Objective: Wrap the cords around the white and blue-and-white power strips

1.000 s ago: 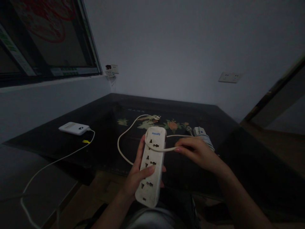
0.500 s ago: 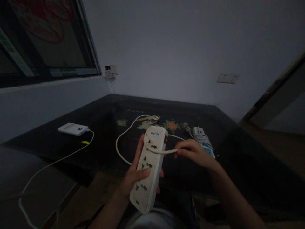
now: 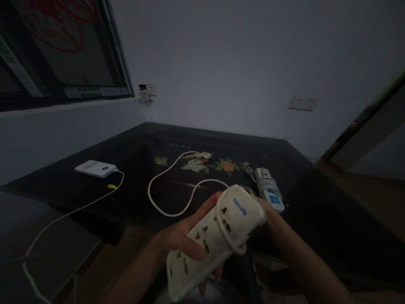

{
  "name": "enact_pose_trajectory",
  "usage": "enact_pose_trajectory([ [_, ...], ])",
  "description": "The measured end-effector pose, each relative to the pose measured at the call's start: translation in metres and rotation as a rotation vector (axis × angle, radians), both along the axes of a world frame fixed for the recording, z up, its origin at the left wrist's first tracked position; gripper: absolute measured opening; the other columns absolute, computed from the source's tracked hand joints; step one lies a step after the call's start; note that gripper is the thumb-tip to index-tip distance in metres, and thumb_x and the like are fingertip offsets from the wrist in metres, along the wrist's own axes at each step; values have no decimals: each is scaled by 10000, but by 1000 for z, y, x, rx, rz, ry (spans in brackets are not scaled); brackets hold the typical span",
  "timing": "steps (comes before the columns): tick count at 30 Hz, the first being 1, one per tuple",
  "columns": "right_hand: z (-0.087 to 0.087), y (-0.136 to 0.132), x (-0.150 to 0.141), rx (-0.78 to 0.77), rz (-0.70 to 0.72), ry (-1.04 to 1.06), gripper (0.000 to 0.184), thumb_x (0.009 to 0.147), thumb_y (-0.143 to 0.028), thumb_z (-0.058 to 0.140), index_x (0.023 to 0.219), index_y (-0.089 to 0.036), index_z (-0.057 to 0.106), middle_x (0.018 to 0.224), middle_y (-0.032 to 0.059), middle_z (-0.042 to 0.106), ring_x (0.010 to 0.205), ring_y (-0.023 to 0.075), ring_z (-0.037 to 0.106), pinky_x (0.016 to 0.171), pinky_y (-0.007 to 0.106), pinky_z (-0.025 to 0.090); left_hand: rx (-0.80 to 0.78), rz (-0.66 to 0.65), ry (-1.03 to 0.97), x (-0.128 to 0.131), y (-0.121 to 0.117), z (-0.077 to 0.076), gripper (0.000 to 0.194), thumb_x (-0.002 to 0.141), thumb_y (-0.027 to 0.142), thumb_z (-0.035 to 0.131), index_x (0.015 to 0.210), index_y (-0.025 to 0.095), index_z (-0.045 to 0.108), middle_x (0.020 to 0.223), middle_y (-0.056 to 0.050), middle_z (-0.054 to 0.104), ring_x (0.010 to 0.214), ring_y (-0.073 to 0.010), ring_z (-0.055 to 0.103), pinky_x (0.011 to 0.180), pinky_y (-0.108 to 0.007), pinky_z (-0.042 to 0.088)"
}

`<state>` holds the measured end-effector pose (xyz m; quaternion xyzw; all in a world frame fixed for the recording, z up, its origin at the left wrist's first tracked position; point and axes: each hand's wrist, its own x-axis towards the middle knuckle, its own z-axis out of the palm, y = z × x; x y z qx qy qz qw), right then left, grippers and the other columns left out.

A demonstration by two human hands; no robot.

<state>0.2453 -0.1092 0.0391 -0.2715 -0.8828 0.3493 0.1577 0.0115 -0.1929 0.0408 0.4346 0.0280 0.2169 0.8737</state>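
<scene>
A white Philips power strip (image 3: 212, 245) is held tilted above the table's front edge, its socket face toward me. My left hand (image 3: 185, 237) grips its lower half, thumb across the sockets and fingertips showing underneath. The strip's own white cord (image 3: 228, 237) loops once around the end near the logo. From there the cord runs onto the table in a curve, ending at a plug (image 3: 207, 155). Behind the logo end is my right hand (image 3: 265, 207); its fingers are hidden by the strip.
Right of the strip lies a second, smaller power strip (image 3: 274, 200) wrapped in its grey cord. A white power bank (image 3: 95, 169) with a cable rests at the left of the dark, flower-painted table (image 3: 133, 147). Wall sockets (image 3: 303, 103) are at the back.
My right hand has carried the cord from the strip's front right side round behind it. The strip has turned clockwise and come lower and nearer.
</scene>
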Motion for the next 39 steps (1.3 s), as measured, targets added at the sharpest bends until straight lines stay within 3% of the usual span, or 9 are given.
enact_pose_trajectory([
  [2,14,10,-3,-137,110,-92,261,755,-383,673,647,-146,655,600,6,611,564,131,532,515,246,429,87,-83,157,-6,8,4,1039,678,294,740,1444,495,68,1202,-52,597,806,-240,677,655,-414,549],
  [6,40,33,-16,-532,314,-387,239,680,-316,737,787,-113,670,608,-32,613,569,95,549,540,190,408,451,-68,430,-12,21,14,901,665,266,735,1445,363,296,1253,-32,580,1050,-269,599,837,-396,501],
  [9,53,44,-28,-477,350,-521,225,656,-201,750,848,-111,675,574,-64,580,531,73,511,514,168,362,714,-87,561,-8,23,15,822,715,276,682,1448,328,314,1181,-24,623,1039,-263,594,834,-363,493],
  [12,65,44,-40,-298,295,-589,168,671,-102,721,834,-108,678,563,-76,545,530,63,484,514,166,339,805,-44,612,-4,22,8,818,754,294,652,1467,344,255,1253,-33,590,1048,-271,587,866,-391,472],
  [16,78,35,-52,-25,174,-640,183,685,-48,697,854,-116,689,573,-69,535,550,71,482,523,187,325,675,159,567,-3,20,-7,889,719,254,702,1468,305,226,1427,-83,425,1206,-283,482,964,-409,403],
  [21,85,27,-57,196,53,-643,210,708,-67,675,898,-152,704,716,2,645,648,114,555,574,228,353,309,254,580,-4,18,-24,897,738,206,685,1439,262,128,1102,-81,611,918,-202,609,775,-325,464],
  [25,84,22,-64,275,51,-636,184,730,-85,641,872,-177,712,743,18,671,690,141,588,592,244,359,115,279,496,2,19,-35,1041,718,193,707,1464,323,-8,1140,-99,600,791,-194,647,705,-325,480],
  [31,81,8,-73,370,-27,-578,269,758,-30,544,921,-172,704,833,56,709,789,176,629,650,263,380,51,372,442,12,21,-44,971,707,199,725,1470,326,139,1226,-102,572,889,-216,633,755,-335,484],
  [39,83,1,-62,412,-80,-455,237,828,-107,529,1001,-168,678,937,70,712,872,195,638,718,287,400,1,442,399,5,16,-46,1001,692,164,722,1468,305,106,1196,-125,587,841,-233,669,702,-320,498],
])
